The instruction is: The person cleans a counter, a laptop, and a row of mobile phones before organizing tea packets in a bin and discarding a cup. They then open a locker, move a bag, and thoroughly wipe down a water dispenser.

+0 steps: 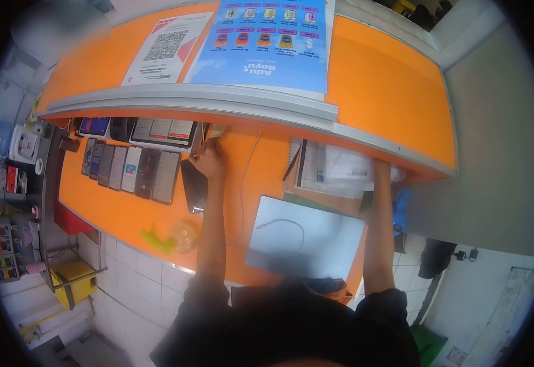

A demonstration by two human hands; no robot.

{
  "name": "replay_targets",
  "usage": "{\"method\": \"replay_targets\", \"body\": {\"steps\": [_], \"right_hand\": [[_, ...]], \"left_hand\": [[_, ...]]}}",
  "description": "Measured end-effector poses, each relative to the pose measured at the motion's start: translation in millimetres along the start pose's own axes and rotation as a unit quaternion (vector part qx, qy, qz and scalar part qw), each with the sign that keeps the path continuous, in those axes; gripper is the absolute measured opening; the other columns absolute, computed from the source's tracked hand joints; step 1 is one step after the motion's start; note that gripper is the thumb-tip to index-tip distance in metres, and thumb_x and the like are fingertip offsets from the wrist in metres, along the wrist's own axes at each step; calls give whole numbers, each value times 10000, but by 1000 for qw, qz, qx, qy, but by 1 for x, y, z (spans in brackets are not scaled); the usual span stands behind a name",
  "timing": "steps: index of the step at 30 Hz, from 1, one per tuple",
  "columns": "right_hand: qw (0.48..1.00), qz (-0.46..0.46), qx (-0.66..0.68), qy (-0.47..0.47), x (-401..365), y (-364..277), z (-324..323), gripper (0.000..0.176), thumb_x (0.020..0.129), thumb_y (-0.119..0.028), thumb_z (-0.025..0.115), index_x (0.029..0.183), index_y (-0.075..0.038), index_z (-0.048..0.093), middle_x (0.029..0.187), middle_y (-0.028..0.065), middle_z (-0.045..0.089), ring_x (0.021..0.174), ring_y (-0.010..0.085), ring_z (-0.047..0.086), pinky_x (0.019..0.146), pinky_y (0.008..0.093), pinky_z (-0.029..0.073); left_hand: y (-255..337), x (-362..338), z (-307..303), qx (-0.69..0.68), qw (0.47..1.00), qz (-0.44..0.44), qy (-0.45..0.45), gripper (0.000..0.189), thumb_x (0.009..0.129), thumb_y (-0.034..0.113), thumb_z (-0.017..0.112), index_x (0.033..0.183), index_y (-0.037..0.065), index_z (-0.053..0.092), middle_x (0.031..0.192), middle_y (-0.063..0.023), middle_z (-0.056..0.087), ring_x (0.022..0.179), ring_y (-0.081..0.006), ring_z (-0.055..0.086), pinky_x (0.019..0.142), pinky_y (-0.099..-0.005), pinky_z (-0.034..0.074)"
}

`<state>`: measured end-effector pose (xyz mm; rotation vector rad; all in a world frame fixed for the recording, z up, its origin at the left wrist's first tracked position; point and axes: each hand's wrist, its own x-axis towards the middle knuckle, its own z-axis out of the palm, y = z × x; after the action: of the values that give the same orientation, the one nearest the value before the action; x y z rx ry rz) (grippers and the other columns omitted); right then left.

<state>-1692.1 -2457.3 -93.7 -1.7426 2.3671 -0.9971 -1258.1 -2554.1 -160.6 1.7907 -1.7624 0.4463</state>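
Under the overhanging orange shelf, my left hand (209, 160) reaches to the back of the desk with its fingers curled together. A thin dark stick-like item (204, 133) shows at its fingertips, too small to name. Just below that hand lies a dark phone (194, 185). To its left, several phones (131, 170) lie side by side in a slanted row. My right forearm (379, 232) extends under the shelf's right part, beside a clear plastic bag (347, 168) on papers. The shelf edge hides the fingers of my right hand, so its grip cannot be seen.
A pale flat panel (303, 238) with a thin cable on it lies between my arms. The shelf (389, 85) overhangs the orange desk (95, 208) and carries a blue menu sheet (261, 55). Near the desk's front edge is a yellow-green item (158, 240).
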Motion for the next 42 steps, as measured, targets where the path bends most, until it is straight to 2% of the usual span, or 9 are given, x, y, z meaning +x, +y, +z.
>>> {"method": "replay_targets", "body": {"steps": [3,6,11,14,23,27,33,35,42], "right_hand": [[1000,1,-27,3,15,8,0,482,896,-399,560,1245,-67,576,1283,189,566,1214,389,488,1037,513,339],[999,-1,-48,8,23,16,-1,473,894,-396,560,1235,-68,582,1270,191,573,1203,391,495,1032,513,345],[996,0,-84,14,26,23,2,459,891,-389,561,1219,-69,592,1248,194,584,1185,395,506,1023,514,356],[995,-2,-99,17,29,28,5,451,889,-386,561,1209,-70,598,1235,195,591,1174,398,514,1017,514,362],[988,-34,-139,55,4,3,10,427,883,-374,562,1181,-73,616,1197,200,612,1141,405,535,1001,515,381],[987,-74,-98,107,-65,-93,-23,357,924,-231,525,1198,-4,554,1234,247,566,1203,440,478,1065,581,296],[990,-109,62,60,-196,-123,-57,285,901,-21,497,1184,-39,525,1414,175,483,1393,388,314,1140,555,200],[990,-62,124,39,-251,-104,-60,315,871,27,506,1178,-39,527,1403,162,501,1383,377,334,1120,512,258],[962,239,83,104,-362,-75,-86,408,846,2,514,1252,3,476,1336,181,495,1162,332,439,981,433,373]], "left_hand": [[10,-6,-10,-76,997,-26,12,188,832,115,576,983,146,682,723,-5,673,744,-239,646,784,-424,406],[11,-14,-1,-145,965,-92,-200,329,847,111,551,1169,136,610,988,-91,694,964,-260,642,906,-490,395],[9,-8,57,14,980,74,-186,585,870,102,536,1423,36,358,1451,-274,345,1370,-384,327,1061,-484,341],[14,9,41,-100,985,115,-80,589,875,125,554,1419,-1,364,1420,-258,403,1344,-447,323,1043,-479,366],[53,-78,-118,-278,940,84,-181,270,860,105,605,1121,75,668,1242,-153,558,1173,-373,461,992,-452,389],[39,-117,-140,-299,934,46,-190,265,847,137,633,1107,103,674,1242,-145,558,1169,-361,463,984,-461,391],[69,-159,-201,-313,861,251,-313,462,824,367,691,1260,229,625,1483,-159,372,1388,-415,269,1100,-644,150],[71,-177,-207,-287,842,278,-361,576,809,446,688,1343,270,560,1557,-156,252,1447,-431,132,1077,-710,-16],[32,-193,-217,-240,911,181,-282,544,871,272,578,1398,177,482,1539,-180,274,1433,-436,156,1076,-703,-18]]}}
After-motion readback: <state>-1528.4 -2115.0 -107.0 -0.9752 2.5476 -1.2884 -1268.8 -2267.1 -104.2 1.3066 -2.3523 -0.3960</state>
